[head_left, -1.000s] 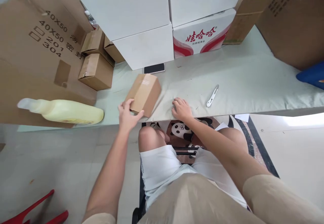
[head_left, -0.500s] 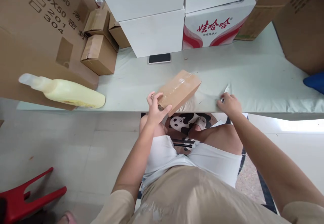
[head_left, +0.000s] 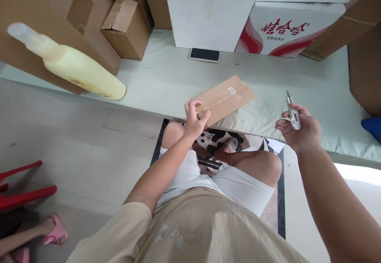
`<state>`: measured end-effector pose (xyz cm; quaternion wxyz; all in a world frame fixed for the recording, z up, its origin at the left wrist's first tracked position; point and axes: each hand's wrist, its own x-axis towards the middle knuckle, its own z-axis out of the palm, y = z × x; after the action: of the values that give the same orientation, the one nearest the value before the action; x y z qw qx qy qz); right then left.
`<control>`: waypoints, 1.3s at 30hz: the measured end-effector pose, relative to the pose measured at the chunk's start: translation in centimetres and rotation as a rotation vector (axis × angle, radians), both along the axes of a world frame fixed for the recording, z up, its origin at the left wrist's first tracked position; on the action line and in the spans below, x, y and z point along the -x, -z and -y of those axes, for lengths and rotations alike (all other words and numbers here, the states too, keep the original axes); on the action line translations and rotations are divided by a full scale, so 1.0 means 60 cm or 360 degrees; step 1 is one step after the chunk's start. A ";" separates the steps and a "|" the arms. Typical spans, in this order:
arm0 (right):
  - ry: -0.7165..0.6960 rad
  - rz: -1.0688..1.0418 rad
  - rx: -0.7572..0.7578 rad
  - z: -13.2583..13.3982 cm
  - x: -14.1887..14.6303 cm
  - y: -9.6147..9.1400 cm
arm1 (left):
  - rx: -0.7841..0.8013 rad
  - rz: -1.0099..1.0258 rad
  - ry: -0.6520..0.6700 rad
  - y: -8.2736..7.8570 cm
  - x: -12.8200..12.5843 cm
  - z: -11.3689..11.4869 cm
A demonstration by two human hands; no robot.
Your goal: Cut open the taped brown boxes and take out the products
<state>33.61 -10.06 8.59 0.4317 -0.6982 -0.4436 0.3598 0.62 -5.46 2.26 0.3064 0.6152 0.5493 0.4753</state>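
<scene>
My left hand (head_left: 196, 118) grips the near left end of a small cardboard box (head_left: 223, 100), thumb on one side and fingers on the other. Clear tape runs along the seam on the box's upper face. To the right, my right hand (head_left: 303, 130) is turned palm up and closed around a utility knife (head_left: 293, 114) with a pale handle. Its short blade sticks out, pointing away from me. Knife and box are well apart.
A phone (head_left: 204, 54) lies before stacked white cartons (head_left: 208, 21). At the left stands a yellow pump bottle (head_left: 80, 68) beside small brown boxes (head_left: 127, 29). A red stool (head_left: 26, 195) and another person's foot in a pink sandal (head_left: 56, 231) are on the floor at lower left.
My right hand has risen off the tabletop with the utility knife, moved right and turned palm up. The box has tipped flatter, its taped face now more toward me. The view has shifted.
</scene>
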 end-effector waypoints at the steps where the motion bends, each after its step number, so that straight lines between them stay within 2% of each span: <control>1: -0.0127 -0.0152 -0.0105 0.006 0.016 -0.016 | -0.0054 0.0015 0.0002 0.004 -0.001 -0.001; 3: -0.0345 -0.0331 -0.0145 0.015 0.056 -0.040 | -0.0183 0.0041 0.0004 0.012 -0.003 -0.004; 5: -0.0449 -0.0222 -0.0155 0.018 0.098 -0.052 | -0.0317 0.0047 -0.0005 0.020 -0.004 -0.008; 7: -0.0371 -0.0080 -0.0264 0.015 0.137 -0.058 | -0.0426 0.0041 -0.0031 0.028 -0.007 -0.011; 11: -0.0117 0.0130 -0.0735 0.000 0.197 -0.071 | -0.0545 0.0060 -0.0078 0.036 -0.012 -0.013; 14: -0.0072 0.0208 -0.0943 -0.015 0.227 -0.080 | -0.0606 0.0104 -0.0104 0.043 -0.015 -0.015; 23: -0.0202 -0.0022 -0.0772 -0.041 0.287 -0.069 | -0.0756 -0.0084 -0.0124 0.081 -0.012 -0.034; 34: -0.0187 -0.0197 -0.0473 -0.084 0.318 -0.039 | -0.0689 -0.0072 -0.0162 0.081 -0.016 -0.027; 39: -0.0104 -0.0120 -0.0510 -0.091 0.320 -0.039 | -0.0726 0.0060 -0.0158 0.082 -0.019 -0.027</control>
<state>14.43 -4.57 10.95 0.5419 -0.5915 -0.5014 0.3241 1.76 -3.83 -2.67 0.1459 0.6317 0.4516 0.6130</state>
